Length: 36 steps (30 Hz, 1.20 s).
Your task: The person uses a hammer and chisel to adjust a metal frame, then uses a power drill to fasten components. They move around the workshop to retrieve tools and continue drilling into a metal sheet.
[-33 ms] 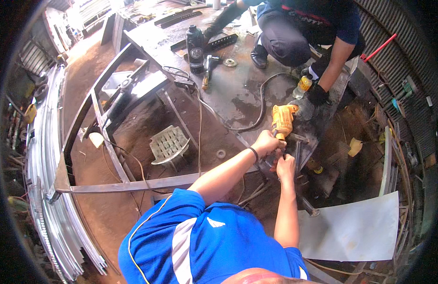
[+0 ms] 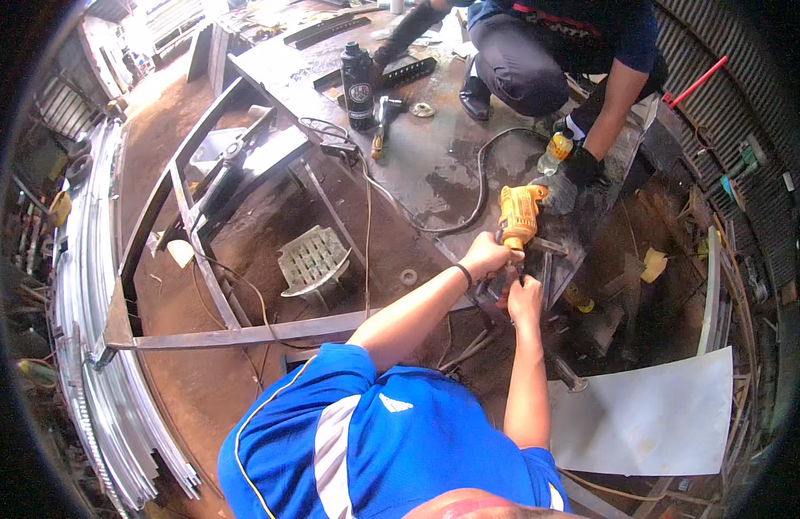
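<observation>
A yellow power drill (image 2: 520, 213) lies at the corner of the metal worktable (image 2: 443, 186), its front end toward me. My left hand (image 2: 489, 257) is closed around that front end, by the chuck. Just to its right, my right hand (image 2: 526, 300) has its fingers pinched together below the chuck; what they hold is too dark and small to make out. Against the drill's far end rests a co-worker's dark-gloved hand (image 2: 581, 167), beside a clear bottle with a yellow label (image 2: 555, 153). A black cord (image 2: 479, 195) curves over the tabletop.
A co-worker crouches on the table's far side. A black flask (image 2: 357, 91) and a yellow-handled tool (image 2: 381, 128) stand and lie on it. At left are a metal frame (image 2: 270, 334), a broken plastic stool (image 2: 315, 262) and long metal bars (image 2: 80, 303). A pale sheet (image 2: 651, 415) lies at right.
</observation>
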### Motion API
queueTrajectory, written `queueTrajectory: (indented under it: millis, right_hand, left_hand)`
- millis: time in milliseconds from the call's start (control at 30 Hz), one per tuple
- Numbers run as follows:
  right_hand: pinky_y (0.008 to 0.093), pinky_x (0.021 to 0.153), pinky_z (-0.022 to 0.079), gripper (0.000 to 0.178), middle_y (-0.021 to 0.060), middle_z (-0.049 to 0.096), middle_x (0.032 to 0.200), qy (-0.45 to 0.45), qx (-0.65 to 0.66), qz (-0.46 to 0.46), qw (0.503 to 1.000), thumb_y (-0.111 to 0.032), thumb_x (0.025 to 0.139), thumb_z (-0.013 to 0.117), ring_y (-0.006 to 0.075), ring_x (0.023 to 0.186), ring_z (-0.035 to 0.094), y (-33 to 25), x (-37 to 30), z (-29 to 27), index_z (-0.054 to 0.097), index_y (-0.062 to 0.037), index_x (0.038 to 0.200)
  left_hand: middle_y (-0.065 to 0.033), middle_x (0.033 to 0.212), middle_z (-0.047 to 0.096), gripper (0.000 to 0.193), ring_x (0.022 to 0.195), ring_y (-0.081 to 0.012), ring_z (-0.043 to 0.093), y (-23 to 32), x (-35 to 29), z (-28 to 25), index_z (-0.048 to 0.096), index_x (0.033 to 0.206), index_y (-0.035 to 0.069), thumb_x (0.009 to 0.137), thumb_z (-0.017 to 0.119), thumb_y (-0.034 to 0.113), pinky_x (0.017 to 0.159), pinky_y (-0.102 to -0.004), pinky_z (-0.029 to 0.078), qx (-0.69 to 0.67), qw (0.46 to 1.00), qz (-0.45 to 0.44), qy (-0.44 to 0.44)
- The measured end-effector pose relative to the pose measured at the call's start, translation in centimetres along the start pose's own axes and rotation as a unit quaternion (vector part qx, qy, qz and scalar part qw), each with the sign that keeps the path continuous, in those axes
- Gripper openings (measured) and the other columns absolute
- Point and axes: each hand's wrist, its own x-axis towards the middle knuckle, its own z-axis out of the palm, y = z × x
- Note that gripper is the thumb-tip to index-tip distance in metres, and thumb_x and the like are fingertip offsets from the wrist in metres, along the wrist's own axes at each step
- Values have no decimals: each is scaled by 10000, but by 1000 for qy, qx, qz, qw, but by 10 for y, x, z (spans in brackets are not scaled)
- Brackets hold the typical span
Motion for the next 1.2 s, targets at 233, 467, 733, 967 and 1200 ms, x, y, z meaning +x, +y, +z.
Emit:
queueTrajectory:
  millis: [233, 467, 733, 967, 1200]
  right_hand:
    - [353, 461, 549, 554, 98, 629, 643, -8, 0, -25, 1000, -464, 972, 689, 203, 506, 642, -1, -4, -1, 617, 50, 779]
    - [424, 577, 552, 478, 162, 700, 678, 28, -34, -54, 998, -394, 962, 709, 313, 606, 720, 37, 22, -2, 647, 49, 793]
    - [390, 499, 557, 497, 178, 679, 639, -12, 8, -48, 999, -404, 967, 698, 284, 550, 717, 18, 11, -4, 629, 58, 798]
    - [402, 510, 561, 401, 196, 690, 666, -39, 43, -39, 998, -300, 966, 678, 295, 560, 722, 20, 9, -7, 646, 70, 815]
    - [402, 488, 546, 376, 193, 691, 683, -47, 77, -18, 996, -262, 975, 684, 281, 531, 705, 14, 7, -2, 635, 62, 790]
  left_hand:
    - [-181, 774, 722, 489, 679, -253, 728, -1, 1, 11, 727, 895, -48, 679, 929, 341, 666, -388, 568, 217, 950, 178, 136]
    - [-234, 792, 726, 620, 766, -352, 751, 13, -26, 26, 730, 864, -69, 743, 863, 524, 679, -432, 577, 317, 913, 202, 159]
    - [-65, 634, 646, 421, 519, -190, 602, -11, 3, 5, 733, 835, -3, 741, 906, 369, 485, -358, 457, 9, 997, 33, 68]
    - [-218, 802, 725, 557, 746, -345, 735, 7, -21, 38, 747, 991, 8, 720, 880, 477, 705, -432, 573, 360, 883, 212, 215]
    - [-97, 763, 731, 431, 698, -235, 720, -13, -5, 15, 756, 933, 22, 748, 870, 394, 689, -396, 567, 117, 979, 55, 155]
